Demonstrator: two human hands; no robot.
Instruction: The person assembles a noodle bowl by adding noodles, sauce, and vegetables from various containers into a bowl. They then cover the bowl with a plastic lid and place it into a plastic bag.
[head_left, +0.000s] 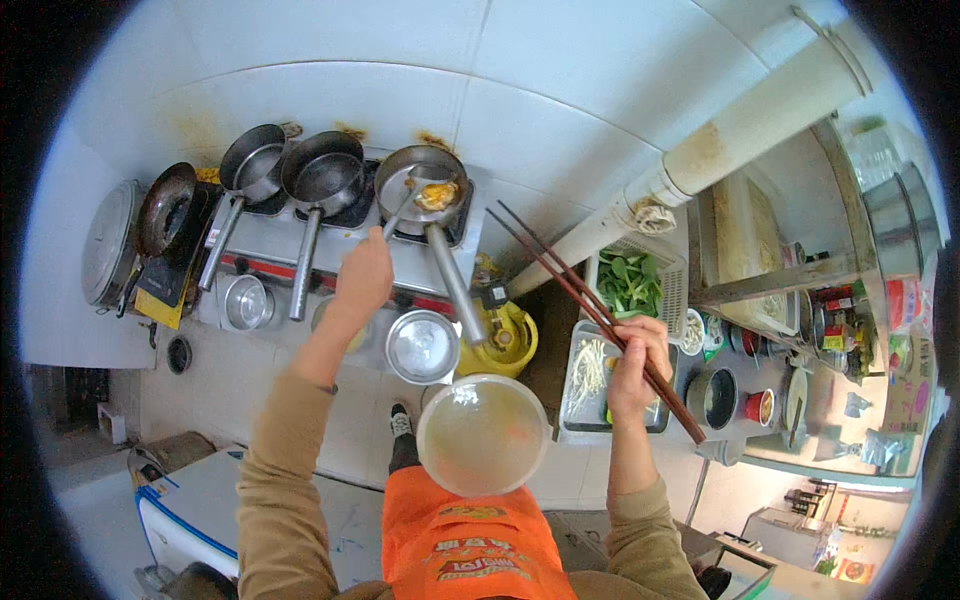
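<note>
My left hand point(367, 275) is closed round the handle of a metal cooking spoon point(402, 212). The spoon reaches into the right-hand pan point(408, 160) on the stove, where its head meets a piece of golden fried egg point(437, 196). Exactly what shape that head has is too small to tell. This pan's long metal handle point(456, 285) points toward me, free of either hand. Long dark-red chopsticks point(580, 290) are gripped in my right hand point(638, 365), over a tray of white enoki-like mushrooms point(590, 370). Their thin tips spread slightly apart, pointing up and left.
Two more pans point(322, 172) and a dark wok point(165, 210) stand to the left. Metal bowls point(422, 346) sit along the stove's front. A yellow gas cylinder point(505, 345), a large pale tub point(483, 435) and a basket of greens point(630, 285) are nearby. A thick pipe point(690, 165) slants at right.
</note>
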